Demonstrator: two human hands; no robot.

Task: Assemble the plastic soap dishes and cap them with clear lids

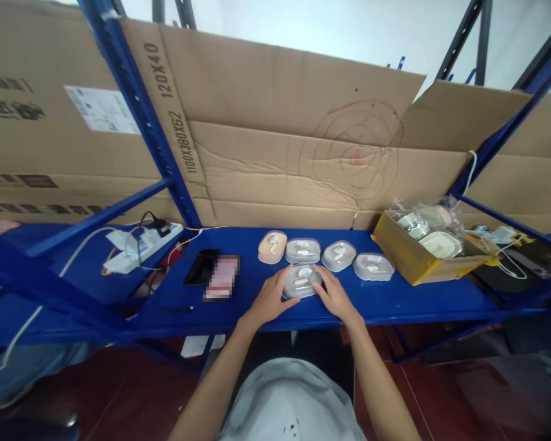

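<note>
A clear-lidded oval plastic case (303,283) with pale pieces inside lies near the front edge of the blue shelf. My left hand (274,296) wraps its left side, thumb along the front edge. On the opposite side, my right hand (334,294) grips the case with the fingers at its rim. Just behind stand more such cases in a loose row: a peach one (272,247), a grey one (303,250), another grey one (338,255) and a further one (374,267) to the right. Each seems to hold a small white bar and a round piece.
A yellow-taped cardboard box (416,269) with bagged pale parts sits at the right. Two dark flat devices, a phone with a blurred screen (221,278) and a black one (200,267), lie left. Beyond the blue post is a power strip (149,245) with cables. Cardboard (266,165) walls the back.
</note>
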